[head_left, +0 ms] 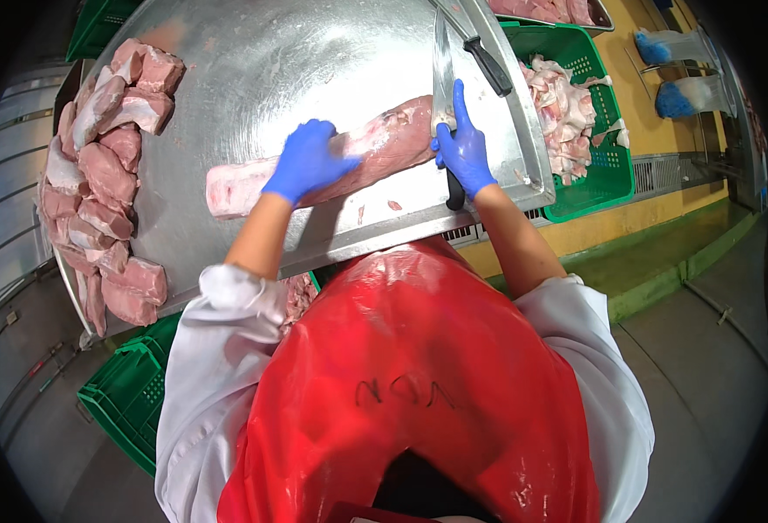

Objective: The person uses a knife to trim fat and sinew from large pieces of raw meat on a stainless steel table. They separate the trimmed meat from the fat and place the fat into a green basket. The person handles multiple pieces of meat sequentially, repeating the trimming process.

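A long pork loin (384, 144) lies slantwise across the metal table (227, 78), its pale end to the left. My left hand (310, 163), in a blue glove, is laid over the loin's middle, thumb apart and fingers reaching to its far edge. At the loin's right end, my blue-gloved right hand (464, 157) grips a knife (442, 70) with a long blade and black handle. The blade points away from me, and my index finger stretches forward beside it. Small meat scraps (393, 206) lie near the table's front edge.
Cut pork pieces (109, 174) are heaped at the table's left. A second black-handled tool (488, 68) lies by the right rim. Beyond it stands a green crate (610, 161) of pale trimmings (563, 113). Another green crate (126, 397) is at lower left.
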Tool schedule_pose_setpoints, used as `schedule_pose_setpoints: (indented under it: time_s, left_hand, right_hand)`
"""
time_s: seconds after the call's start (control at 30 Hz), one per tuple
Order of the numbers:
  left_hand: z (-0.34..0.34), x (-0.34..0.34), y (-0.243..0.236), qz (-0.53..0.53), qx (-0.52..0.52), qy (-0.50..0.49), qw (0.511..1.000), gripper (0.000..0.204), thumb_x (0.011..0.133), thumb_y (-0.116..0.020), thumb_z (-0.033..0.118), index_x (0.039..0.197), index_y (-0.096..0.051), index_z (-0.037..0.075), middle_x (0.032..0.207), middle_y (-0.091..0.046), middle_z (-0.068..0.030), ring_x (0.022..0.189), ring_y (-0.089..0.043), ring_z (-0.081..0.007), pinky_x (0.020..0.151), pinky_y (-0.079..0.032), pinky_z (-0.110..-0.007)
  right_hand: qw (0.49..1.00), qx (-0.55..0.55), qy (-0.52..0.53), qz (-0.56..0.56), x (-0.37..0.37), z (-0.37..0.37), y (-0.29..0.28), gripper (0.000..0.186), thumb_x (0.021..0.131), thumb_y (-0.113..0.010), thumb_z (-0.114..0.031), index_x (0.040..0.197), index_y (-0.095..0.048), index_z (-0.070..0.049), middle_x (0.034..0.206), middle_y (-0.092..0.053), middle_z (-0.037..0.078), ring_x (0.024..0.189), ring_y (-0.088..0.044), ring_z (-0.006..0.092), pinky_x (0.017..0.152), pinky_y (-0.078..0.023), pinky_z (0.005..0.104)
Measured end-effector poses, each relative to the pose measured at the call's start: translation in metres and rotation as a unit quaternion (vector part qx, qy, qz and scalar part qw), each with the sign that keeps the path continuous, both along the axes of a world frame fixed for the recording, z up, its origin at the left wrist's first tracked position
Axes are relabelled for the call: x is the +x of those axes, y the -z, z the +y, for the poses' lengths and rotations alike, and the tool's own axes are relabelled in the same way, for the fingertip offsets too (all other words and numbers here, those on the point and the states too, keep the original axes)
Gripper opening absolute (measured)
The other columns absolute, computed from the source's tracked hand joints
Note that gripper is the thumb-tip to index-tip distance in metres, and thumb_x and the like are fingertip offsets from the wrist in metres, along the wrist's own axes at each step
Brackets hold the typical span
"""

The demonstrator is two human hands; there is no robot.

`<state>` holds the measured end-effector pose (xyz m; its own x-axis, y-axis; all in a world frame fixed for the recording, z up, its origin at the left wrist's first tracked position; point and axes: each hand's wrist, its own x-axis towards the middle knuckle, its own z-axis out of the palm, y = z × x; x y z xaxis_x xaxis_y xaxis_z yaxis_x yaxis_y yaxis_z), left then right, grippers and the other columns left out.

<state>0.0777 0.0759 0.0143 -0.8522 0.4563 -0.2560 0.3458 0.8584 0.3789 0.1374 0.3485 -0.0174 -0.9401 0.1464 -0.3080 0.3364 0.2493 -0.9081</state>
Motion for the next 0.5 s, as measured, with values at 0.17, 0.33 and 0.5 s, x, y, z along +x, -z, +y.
schedule_pose_setpoints:
  time_s: [0.17,0.33,0.5]
  left_hand:
    - [0.099,-0.033,0.016,-0.033,0.048,-0.031,0.998,0.034,0.082,-0.075,0.031,0.095,-0.071,0.0,0.093,-0.071,-0.0216,0.089,-0.067,-0.0403,0.083,-0.054,-0.046]
    - [0.106,-0.034,0.034,0.038,0.014,0.029,0.999,0.026,0.085,-0.07,0.026,0.089,-0.072,0.001,0.084,-0.07,-0.0221,0.079,-0.068,-0.0393,0.077,-0.055,-0.045]
    - [0.094,-0.034,0.018,-0.062,0.141,-0.08,0.985,0.021,0.086,-0.067,0.021,0.087,-0.072,0.0,0.078,-0.069,-0.0203,0.071,-0.067,-0.0297,0.072,-0.054,-0.039]
  right_hand:
    - [0.999,0.03,0.006,0.016,-0.016,0.003,0.012,0.083,0.094,-0.05,-0.012,0.163,-0.005,-0.026,0.07,-0.067,0.014,0.057,-0.067,0.0222,0.056,-0.059,0.0364]
    - [0.998,0.019,0.027,0.049,-0.008,0.001,0.022,0.084,0.095,-0.053,-0.006,0.163,-0.009,-0.029,0.07,-0.067,0.01,0.053,-0.063,0.0158,0.05,-0.056,0.0321]
    - [0.998,-0.026,0.033,0.04,-0.003,0.001,0.002,0.082,0.096,-0.053,-0.006,0.163,-0.011,-0.028,0.07,-0.067,0.01,0.053,-0.062,0.0153,0.052,-0.055,0.0321]
